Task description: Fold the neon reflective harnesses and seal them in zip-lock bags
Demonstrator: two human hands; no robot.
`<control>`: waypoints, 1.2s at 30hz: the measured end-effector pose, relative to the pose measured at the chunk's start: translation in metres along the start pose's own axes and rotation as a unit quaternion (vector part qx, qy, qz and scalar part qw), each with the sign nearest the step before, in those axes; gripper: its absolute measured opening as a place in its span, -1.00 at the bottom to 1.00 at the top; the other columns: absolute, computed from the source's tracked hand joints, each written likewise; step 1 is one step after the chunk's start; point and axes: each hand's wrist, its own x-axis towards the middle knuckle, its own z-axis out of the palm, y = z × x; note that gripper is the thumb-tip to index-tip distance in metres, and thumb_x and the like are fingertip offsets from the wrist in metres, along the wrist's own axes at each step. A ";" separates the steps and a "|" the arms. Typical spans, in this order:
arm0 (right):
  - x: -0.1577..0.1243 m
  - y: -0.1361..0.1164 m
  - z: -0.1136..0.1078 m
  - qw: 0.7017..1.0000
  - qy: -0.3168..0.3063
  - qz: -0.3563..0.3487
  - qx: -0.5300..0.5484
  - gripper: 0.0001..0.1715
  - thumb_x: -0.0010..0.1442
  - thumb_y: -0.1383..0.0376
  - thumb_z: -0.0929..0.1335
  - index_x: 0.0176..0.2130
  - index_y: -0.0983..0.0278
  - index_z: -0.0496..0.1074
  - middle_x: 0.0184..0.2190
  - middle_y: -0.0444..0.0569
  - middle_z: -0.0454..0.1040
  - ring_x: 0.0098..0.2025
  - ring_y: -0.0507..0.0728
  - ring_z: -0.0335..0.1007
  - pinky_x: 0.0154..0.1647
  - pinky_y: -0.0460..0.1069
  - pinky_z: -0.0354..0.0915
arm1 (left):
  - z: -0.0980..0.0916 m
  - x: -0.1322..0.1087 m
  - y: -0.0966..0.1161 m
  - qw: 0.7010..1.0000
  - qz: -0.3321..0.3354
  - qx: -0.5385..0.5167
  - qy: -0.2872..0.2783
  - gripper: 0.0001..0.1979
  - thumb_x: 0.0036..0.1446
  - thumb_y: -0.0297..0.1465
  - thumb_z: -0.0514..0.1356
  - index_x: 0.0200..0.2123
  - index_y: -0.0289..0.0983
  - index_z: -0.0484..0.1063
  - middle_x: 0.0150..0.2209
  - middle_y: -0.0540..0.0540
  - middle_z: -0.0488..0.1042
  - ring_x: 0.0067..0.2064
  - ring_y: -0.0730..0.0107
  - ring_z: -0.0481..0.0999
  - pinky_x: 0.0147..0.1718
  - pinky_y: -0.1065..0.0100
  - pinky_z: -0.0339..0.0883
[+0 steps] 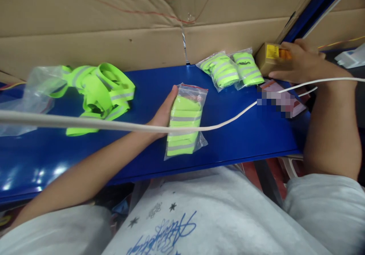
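Note:
My left hand [165,108] is closed on the left side of a clear zip bag [184,124], which holds a folded neon-yellow strap with grey reflective stripes. The bag is tilted slightly above the blue table, with its red-edged zip end away from me. At the far right, my right hand [308,63] is at a small brown cardboard box [264,61] with a yellow label. Its thumb and fingers are spread around the box's right end; some fingertips are hidden. Two more bagged straps [224,70] lie left of the box.
A loose heap of neon strap [105,91] lies left on the blue table [148,84], beside clear plastic bags [40,91]. A white cable [222,125] crosses the view in front of my hands. A reddish printed packet [285,99] lies below the box. Cardboard [99,49] walls the back.

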 end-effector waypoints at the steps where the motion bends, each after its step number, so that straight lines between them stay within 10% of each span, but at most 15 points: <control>1: 0.000 -0.006 0.001 0.999 0.009 -0.038 0.010 0.12 0.07 0.06 0.65 0.48 0.21 0.35 0.48 0.38 0.22 0.48 0.56 0.21 0.40 0.38 0.15 | 0.002 -0.002 0.001 1.000 0.004 0.001 0.002 -0.35 0.40 0.21 0.08 0.10 -0.15 0.66 -0.09 -0.11 0.64 -0.13 0.16 0.67 -0.22 0.30 0.55; 5: -0.012 -0.060 0.013 0.956 0.083 -0.211 0.186 -0.44 0.40 0.06 0.46 0.23 0.33 0.59 0.18 0.28 0.54 0.36 0.32 0.36 0.40 0.22 0.18 | 0.012 -0.008 0.004 1.000 -0.003 -0.006 -0.002 -0.33 0.44 0.20 0.02 0.07 -0.17 0.67 -0.08 -0.12 0.66 -0.11 0.13 0.69 -0.19 0.27 0.57; 9: -0.061 -0.141 0.037 0.860 -0.051 -0.246 0.445 -0.22 0.53 -0.24 0.17 0.29 0.22 0.49 0.01 0.09 0.60 -0.21 0.05 0.55 -0.18 -0.01 0.46 | 0.012 -0.008 0.000 0.999 -0.033 0.017 -0.015 -0.28 0.33 0.29 0.12 0.01 -0.20 0.68 -0.09 -0.17 0.69 -0.05 0.04 0.71 -0.12 0.18 0.61; 13: -0.101 -0.192 0.057 0.789 -0.160 -0.244 0.541 -0.22 0.38 -0.29 0.37 0.21 0.25 0.49 0.05 0.08 0.55 -0.12 0.10 0.50 -0.21 -0.04 0.42 | 0.002 -0.010 -0.006 0.997 -0.046 0.018 0.059 -0.37 0.32 0.23 0.22 -0.02 -0.22 0.66 -0.07 -0.16 0.71 -0.06 0.09 0.71 -0.08 0.21 0.60; 22: -0.089 -0.194 0.061 0.737 -0.238 -0.134 0.618 -0.22 0.13 -0.38 0.49 -0.32 0.28 0.50 -0.19 -0.02 0.44 -0.32 0.01 0.35 -0.33 -0.05 0.39 | -0.005 -0.024 -0.005 0.993 0.067 0.086 0.054 -0.38 0.17 0.03 0.48 0.15 -0.22 0.63 0.12 -0.17 0.66 0.20 0.01 0.62 0.22 0.18 0.48; 27: -0.088 -0.182 0.057 0.726 -0.271 -0.141 0.616 -0.38 0.22 -0.22 0.53 -0.15 0.27 0.60 -0.01 0.04 0.52 -0.09 0.10 0.43 -0.18 -0.05 0.42 | -0.006 -0.029 0.001 0.997 0.054 0.047 0.019 -0.48 0.21 -0.07 0.48 0.15 -0.19 0.65 0.20 -0.15 0.63 0.32 -0.03 0.53 0.34 0.15 0.40; 31: -0.086 -0.175 0.050 0.751 -0.277 -0.162 0.577 -0.43 0.31 -0.16 0.48 0.03 0.21 0.60 -0.01 -0.01 0.56 -0.09 0.10 0.45 -0.16 -0.05 0.43 | -0.009 -0.030 0.001 0.998 0.054 0.012 0.018 -0.42 0.13 -0.12 0.53 0.18 -0.17 0.61 0.22 -0.14 0.61 0.24 0.04 0.58 0.23 0.19 0.48; 36: -0.082 -0.174 0.050 0.766 -0.289 -0.161 0.551 -0.42 0.20 -0.19 0.54 -0.24 0.28 0.61 -0.35 -0.06 0.54 -0.38 0.02 0.35 -0.36 -0.06 0.32 | -0.012 -0.023 -0.002 0.996 0.065 0.053 0.041 -0.40 0.10 -0.17 0.52 0.19 -0.16 0.57 0.14 -0.13 0.63 0.04 0.20 0.64 -0.10 0.35 0.53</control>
